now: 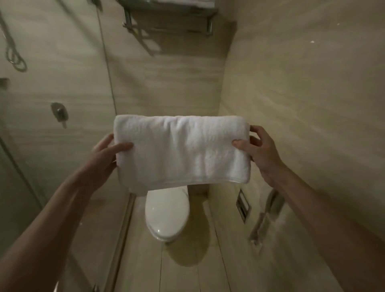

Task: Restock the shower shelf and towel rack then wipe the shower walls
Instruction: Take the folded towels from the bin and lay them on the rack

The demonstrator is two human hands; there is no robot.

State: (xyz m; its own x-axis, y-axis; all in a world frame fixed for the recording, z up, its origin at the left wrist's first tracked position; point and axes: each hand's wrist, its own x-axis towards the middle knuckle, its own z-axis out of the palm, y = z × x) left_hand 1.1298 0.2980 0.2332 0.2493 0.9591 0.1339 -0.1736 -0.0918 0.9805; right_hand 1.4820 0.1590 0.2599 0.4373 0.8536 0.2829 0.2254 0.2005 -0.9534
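A folded white towel [181,150] is held flat in the air in front of me, above the toilet. My left hand [106,154] grips its left end, thumb on top and fingers underneath. My right hand [260,150] grips its right end the same way. High on the back wall hangs a metal towel rack [170,23], well above the towel. A white towel [187,2] lies on top of the rack, cut off by the frame's edge.
A white toilet [166,214] with its lid shut stands below the towel. The glass shower screen [62,125] is on the left, with a hose [14,54] and mixer valve [59,113] behind it. A tiled wall with a grab bar [264,216] runs along the right.
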